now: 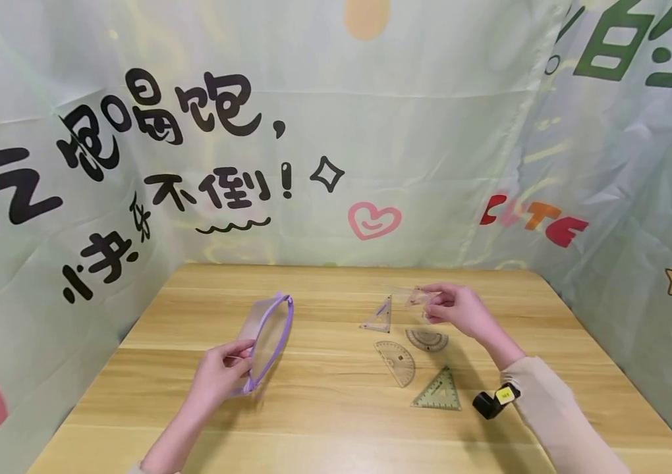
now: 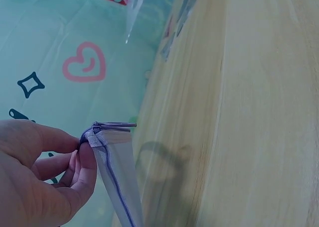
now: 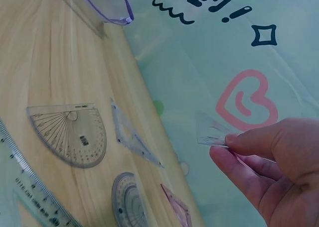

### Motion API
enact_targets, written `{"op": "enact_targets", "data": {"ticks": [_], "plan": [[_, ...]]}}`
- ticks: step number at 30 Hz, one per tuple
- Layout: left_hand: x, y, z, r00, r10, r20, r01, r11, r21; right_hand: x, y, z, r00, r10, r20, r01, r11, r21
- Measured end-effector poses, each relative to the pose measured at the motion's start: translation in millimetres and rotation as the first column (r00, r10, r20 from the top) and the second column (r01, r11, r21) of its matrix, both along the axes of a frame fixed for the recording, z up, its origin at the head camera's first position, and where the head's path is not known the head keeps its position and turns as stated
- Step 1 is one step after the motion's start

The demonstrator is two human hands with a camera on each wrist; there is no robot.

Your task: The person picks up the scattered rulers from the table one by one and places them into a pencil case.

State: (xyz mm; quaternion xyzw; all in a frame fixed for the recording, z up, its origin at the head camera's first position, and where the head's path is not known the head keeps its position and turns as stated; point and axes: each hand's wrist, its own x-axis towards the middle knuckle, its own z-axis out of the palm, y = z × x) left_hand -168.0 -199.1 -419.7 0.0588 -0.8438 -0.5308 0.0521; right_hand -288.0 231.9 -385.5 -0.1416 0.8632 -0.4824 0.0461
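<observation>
My left hand [image 1: 221, 373] pinches the near edge of a translucent zip pouch [image 1: 259, 322] with purple trim, held tilted with its mouth gaping. The zip pull [image 2: 114, 124] sits close to the fingertips in the left wrist view. Between thumb and forefinger my right hand [image 1: 457, 308] holds a clear, flat plastic measuring piece [image 3: 209, 131] above the table; whether it is a ruler or a set square I cannot tell. Near that hand lie a pinkish set square [image 3: 177, 206], a clear set square [image 1: 386, 324], two protractors [image 1: 396, 363] [image 1: 433, 343] and a green set square [image 1: 425, 399].
The wooden table [image 1: 324, 421] ends at a printed cloth [image 1: 443, 164], which hangs behind it and along both sides. A black device [image 1: 488, 404] with a yellow label is worn on the right wrist, over the table.
</observation>
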Motion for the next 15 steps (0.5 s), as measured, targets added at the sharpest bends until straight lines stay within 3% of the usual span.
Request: {"op": "enact_targets", "data": {"ticks": [6,15], "plan": [[1.1,-1,0.0,0.999,0.022,0.025,-0.022,1.000,0.002,-8.6,-16,3.0,1.000,0.005,0.027,-0.005,1.000,-0.021],[-1.5,1,0.8,1.000,0.005,0.010,-0.005,1.000,0.013,-15.0,-40,0.0,0.999,0.031,0.033,-0.030,0.999,-0.028]]}}
